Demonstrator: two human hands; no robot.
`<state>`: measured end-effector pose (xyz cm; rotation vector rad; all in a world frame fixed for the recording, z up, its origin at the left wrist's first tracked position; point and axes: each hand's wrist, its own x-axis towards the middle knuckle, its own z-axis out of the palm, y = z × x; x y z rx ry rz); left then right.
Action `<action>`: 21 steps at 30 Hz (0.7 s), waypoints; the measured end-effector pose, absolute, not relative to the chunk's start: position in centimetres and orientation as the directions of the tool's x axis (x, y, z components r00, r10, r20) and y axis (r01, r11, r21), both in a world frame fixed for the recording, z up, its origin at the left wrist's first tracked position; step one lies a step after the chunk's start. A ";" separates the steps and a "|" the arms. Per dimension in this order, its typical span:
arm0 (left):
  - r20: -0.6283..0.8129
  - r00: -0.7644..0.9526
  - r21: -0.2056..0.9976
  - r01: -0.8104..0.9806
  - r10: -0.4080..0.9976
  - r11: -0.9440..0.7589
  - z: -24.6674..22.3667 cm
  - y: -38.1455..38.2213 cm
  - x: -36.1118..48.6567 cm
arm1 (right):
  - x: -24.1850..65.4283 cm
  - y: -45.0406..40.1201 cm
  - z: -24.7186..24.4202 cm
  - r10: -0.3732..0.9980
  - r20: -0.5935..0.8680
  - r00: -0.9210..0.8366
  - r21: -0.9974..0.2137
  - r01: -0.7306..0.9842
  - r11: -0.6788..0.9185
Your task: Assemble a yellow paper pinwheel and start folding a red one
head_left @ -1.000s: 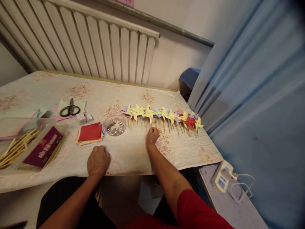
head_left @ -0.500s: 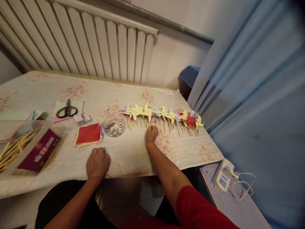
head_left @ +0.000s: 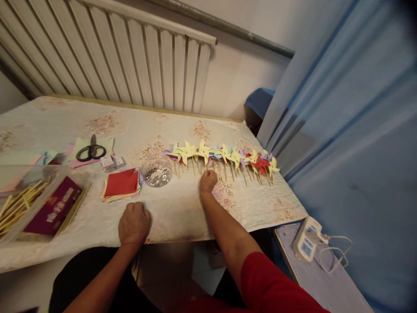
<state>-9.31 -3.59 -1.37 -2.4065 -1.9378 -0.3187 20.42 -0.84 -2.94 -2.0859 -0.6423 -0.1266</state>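
The right hand [head_left: 208, 180] is closed on the stick [head_left: 206, 168] of a yellow pinwheel [head_left: 203, 152] just beyond it; the left hand [head_left: 134, 222] (curled, any contents hidden) has a paper stack [head_left: 121, 183] just beyond.

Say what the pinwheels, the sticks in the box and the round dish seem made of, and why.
Pinwheels: matte paper, probably; thin, folded blades.
Sticks: likely unvarnished wood or bamboo; pale, straight, dull.
Round dish: perhaps clear, glossy plastic, possibly glass; see-through rim.

Pinwheels [head_left: 224, 152] bar the right hand [head_left: 208, 181] ahead; leftward the tablecloth [head_left: 179, 208] is free.
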 end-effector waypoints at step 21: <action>0.195 0.211 0.088 0.969 0.958 -0.232 -1.5 -3.7 -9.4 | 20.5 -0.7 -2.9 0.401 0.303 0.864 -0.751 0.476 -0.458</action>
